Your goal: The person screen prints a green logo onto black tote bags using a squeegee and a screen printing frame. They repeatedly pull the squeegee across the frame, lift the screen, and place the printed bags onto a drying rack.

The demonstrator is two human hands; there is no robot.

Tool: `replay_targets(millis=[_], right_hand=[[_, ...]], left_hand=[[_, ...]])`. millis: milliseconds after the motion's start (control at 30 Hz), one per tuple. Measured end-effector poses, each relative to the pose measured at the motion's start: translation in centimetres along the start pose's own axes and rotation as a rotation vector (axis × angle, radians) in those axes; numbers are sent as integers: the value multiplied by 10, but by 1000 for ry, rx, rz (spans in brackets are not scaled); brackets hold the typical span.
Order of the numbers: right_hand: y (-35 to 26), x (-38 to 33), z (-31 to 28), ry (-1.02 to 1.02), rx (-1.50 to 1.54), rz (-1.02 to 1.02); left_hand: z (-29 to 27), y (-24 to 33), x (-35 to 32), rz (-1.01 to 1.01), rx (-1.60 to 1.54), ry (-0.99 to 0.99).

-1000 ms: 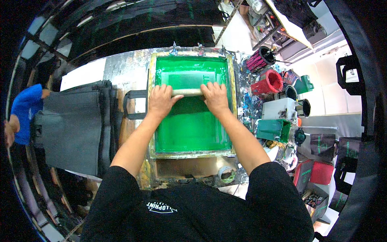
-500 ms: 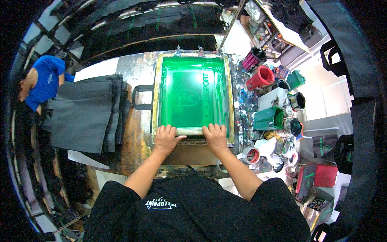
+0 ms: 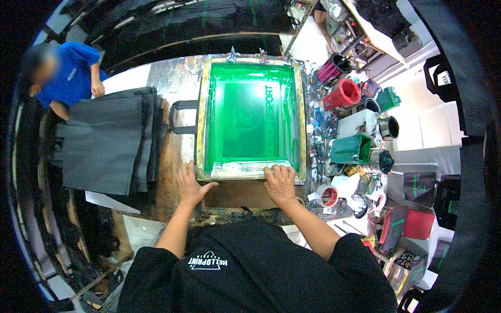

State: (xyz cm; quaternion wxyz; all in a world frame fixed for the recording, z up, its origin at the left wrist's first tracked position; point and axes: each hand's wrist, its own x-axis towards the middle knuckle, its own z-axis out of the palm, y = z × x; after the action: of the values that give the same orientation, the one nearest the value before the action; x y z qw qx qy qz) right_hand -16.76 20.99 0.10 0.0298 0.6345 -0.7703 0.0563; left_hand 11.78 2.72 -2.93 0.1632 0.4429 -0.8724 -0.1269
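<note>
A screen-printing frame [image 3: 200,104] with green ink smeared over its mesh lies on the worktable in front of me. Across its near end rests a squeegee [image 3: 240,169] with an ink-streaked edge. My right hand [image 3: 280,187] has its fingers curled over the squeegee's right end. Off the squeegee, my left hand [image 3: 191,187] is open beside the frame's near left corner, thumb stretched out and fingers pointing away from me. A dark bag handle [image 3: 180,117] sticks out from under the frame's left side; the rest of that bag is hidden.
Left of the frame lies a stack of dark fabric bags [image 3: 104,143]. A person in a blue shirt [image 3: 78,70] stands behind it, hands at the stack. Along the right edge stand a red bucket [image 3: 342,95], a green ink container [image 3: 350,149], several cans and a tape roll [image 3: 329,196].
My left hand has let go of the squeegee and moved left to the frame's corner. The squeegee now lies tilted flatter under my right hand. The person in blue has leaned further into view.
</note>
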Motion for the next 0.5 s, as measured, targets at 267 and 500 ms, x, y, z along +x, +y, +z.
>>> replay_targets(millis=[267,500], right_hand=[[3,4,-17,-61,43,23],[4,36,-99,34,128,22]], left_hand=[[7,-23,1,51,19,-41],[-10,-16,-9,-107,-536,48]])
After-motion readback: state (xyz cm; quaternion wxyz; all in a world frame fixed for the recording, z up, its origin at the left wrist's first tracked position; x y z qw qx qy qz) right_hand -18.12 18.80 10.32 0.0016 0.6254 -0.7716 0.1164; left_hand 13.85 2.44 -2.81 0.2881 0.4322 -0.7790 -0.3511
